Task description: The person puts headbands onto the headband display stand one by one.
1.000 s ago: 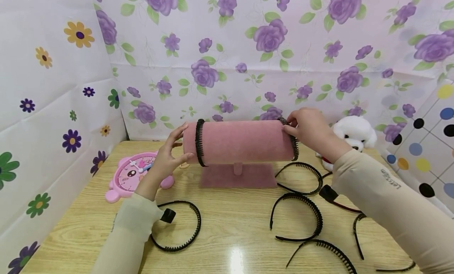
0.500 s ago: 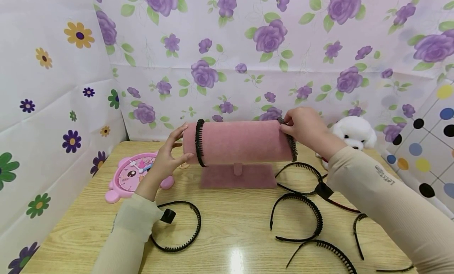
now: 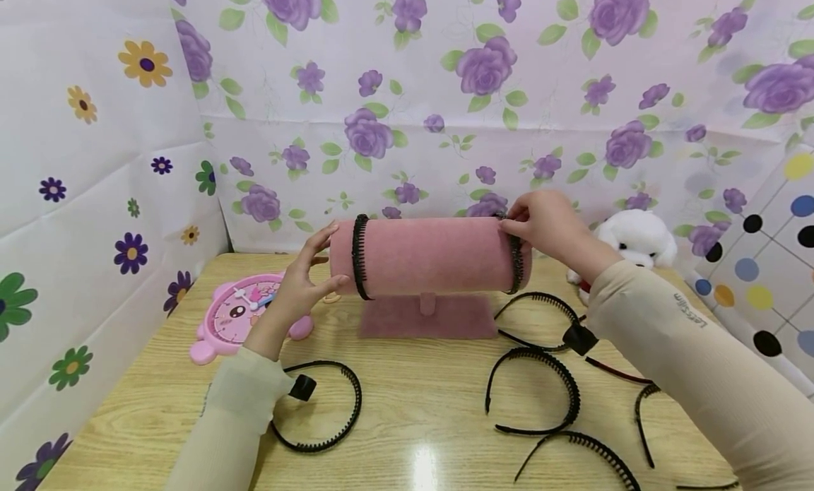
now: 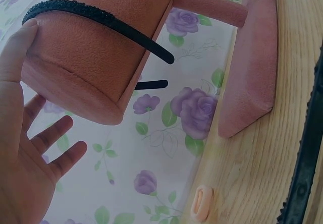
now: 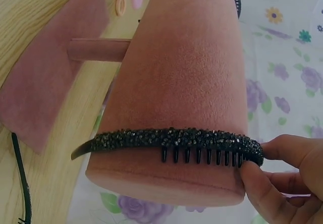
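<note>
A pink velvet display roll (image 3: 432,256) stands on its stem and flat base on the wooden table (image 3: 413,399), and everything else sits around it. At the roll's right end the person's right hand (image 3: 548,226) pinches a sparkly black toothed headband (image 5: 176,138) between thumb and curled fingers; the band sits over the roll just inside that end, its little comb teeth pointing toward the end face (the right wrist view shows this best). At the roll's left end the left hand (image 3: 304,279) is spread, fingers (image 4: 55,133) straight and apart, thumb touching the roll's rim near another black headband (image 3: 359,256) that wraps the roll there.

In front of the roll, several more black headbands lie flat on the table: one (image 3: 324,406) to the front left by the left sleeve, a cluster (image 3: 540,385) to the front right. Left of the roll lies a pink clock (image 3: 232,318), and behind its right end sits a white plush dog (image 3: 636,240).
</note>
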`<control>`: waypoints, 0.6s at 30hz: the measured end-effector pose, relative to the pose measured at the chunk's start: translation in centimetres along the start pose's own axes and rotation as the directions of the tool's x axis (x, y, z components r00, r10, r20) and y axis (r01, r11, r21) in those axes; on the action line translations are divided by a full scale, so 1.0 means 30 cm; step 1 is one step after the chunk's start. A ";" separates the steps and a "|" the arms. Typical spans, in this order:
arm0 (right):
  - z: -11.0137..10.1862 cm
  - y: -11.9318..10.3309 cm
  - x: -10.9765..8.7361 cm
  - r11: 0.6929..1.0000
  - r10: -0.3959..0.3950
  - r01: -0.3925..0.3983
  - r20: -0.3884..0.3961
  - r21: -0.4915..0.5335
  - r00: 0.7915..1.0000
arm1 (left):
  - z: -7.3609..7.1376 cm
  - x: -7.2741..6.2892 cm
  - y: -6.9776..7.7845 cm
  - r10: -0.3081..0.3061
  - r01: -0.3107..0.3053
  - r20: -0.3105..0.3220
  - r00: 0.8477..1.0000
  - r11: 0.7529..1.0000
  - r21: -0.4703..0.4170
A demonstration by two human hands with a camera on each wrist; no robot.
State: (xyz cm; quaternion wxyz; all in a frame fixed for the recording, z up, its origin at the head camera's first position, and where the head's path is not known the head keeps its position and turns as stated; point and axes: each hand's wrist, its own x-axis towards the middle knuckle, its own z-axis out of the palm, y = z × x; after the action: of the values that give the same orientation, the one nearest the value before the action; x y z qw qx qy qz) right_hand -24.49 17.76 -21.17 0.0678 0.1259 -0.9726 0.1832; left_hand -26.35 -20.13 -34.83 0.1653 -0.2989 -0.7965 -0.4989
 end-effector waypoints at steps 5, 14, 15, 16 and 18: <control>-0.018 0.016 -0.017 0.999 -0.021 0.021 0.010 0.033 1.000 | 0.002 0.000 0.003 0.002 -0.002 0.002 1.000 1.000 -0.004; -0.017 0.064 -0.062 0.982 -0.188 0.189 -0.068 0.021 0.980 | -0.001 0.003 0.003 -0.001 0.001 0.008 1.000 1.000 -0.007; -0.013 0.073 -0.066 0.976 -0.215 0.217 -0.076 0.016 0.974 | -0.001 0.003 0.002 -0.001 0.001 0.008 1.000 1.000 -0.007; -0.008 0.081 -0.070 0.970 -0.239 0.241 -0.082 0.016 0.968 | -0.001 0.002 0.001 -0.002 0.002 0.009 1.000 1.000 -0.007; 0.003 0.098 -0.076 0.959 -0.282 0.283 -0.080 0.011 0.956 | 0.000 -0.001 -0.001 -0.004 0.005 0.010 1.000 1.000 -0.007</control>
State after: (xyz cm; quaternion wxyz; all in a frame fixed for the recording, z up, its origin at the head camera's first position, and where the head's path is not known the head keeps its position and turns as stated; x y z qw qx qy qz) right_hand -23.09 20.88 -22.65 0.1294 0.2570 -0.9392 0.1874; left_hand -26.35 -20.15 -34.85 0.1591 -0.3003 -0.7962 -0.5007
